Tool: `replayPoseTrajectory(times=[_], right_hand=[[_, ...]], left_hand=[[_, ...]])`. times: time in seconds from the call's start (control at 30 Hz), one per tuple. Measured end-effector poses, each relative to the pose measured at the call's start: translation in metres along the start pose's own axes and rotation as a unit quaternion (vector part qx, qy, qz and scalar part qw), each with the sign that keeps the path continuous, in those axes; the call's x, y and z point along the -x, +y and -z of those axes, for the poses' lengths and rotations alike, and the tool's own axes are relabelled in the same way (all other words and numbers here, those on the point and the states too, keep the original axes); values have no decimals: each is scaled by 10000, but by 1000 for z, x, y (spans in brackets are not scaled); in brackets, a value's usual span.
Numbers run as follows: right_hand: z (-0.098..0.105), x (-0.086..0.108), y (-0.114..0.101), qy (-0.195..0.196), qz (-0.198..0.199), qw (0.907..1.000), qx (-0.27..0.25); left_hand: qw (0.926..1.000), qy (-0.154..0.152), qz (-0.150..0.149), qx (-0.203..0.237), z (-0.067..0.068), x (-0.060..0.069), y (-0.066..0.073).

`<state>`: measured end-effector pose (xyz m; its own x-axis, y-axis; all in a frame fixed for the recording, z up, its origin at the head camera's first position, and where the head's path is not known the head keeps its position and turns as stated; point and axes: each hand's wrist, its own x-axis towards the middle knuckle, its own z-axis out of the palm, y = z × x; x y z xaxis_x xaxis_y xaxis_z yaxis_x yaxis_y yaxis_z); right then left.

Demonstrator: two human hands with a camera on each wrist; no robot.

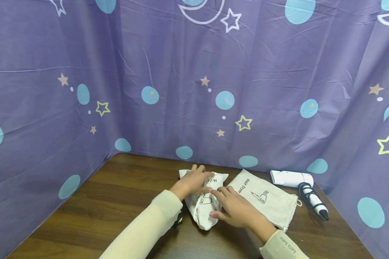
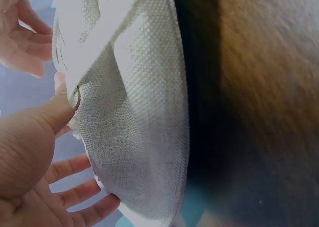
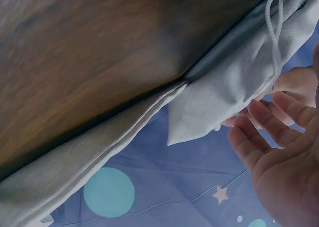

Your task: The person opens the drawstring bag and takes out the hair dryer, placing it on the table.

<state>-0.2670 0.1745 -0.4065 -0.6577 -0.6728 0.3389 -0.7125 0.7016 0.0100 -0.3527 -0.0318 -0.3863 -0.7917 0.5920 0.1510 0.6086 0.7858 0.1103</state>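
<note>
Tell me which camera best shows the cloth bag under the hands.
The head view shows the bag from above, end to end, though the left hand and right hand cover parts. The left wrist gives a cropped close-up of its weave; the right wrist shows it side-on with its cord.

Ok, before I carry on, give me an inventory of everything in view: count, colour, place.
bulging drawstring bag: 1, off-white, under the left hand
flat drawstring bag: 1, off-white, printed "Hair Dryer", right of the bulging one
hair dryer: 1, white with black cord, far right of table
small object: 1, black and yellow, partly hidden by left sleeve, identity unclear
table: 1, brown, beneath everything
curtain backdrop: purple, patterned, behind and at both sides
sleeves: 2, cream, on both arms
left hand: 1, on bulging bag
right hand: 1, at its right side
</note>
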Motion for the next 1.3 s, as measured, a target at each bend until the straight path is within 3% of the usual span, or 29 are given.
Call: replayPoseTrajectory(times=[0.3, 0.53, 0.9, 1.1, 1.3], right_hand=[[-5, 0, -5, -154, 22, 9997, 207], [-8, 0, -8, -165, 165, 9995, 226], [-12, -3, -19, -200, 221, 9962, 816], [-12, -8, -22, -97, 474, 9921, 1158], [-4, -8, -19, -2, 516, 9956, 780]], left_hand=[[9999, -49, 5, 113, 1, 0, -2], [9990, -108, -60, 435, 3, 9, -9], [9965, -185, -67, 813, 0, 16, -23], [9959, 30, -276, 859, -1, 13, -26], [9939, 180, -460, 990, -3, 9, -33]])
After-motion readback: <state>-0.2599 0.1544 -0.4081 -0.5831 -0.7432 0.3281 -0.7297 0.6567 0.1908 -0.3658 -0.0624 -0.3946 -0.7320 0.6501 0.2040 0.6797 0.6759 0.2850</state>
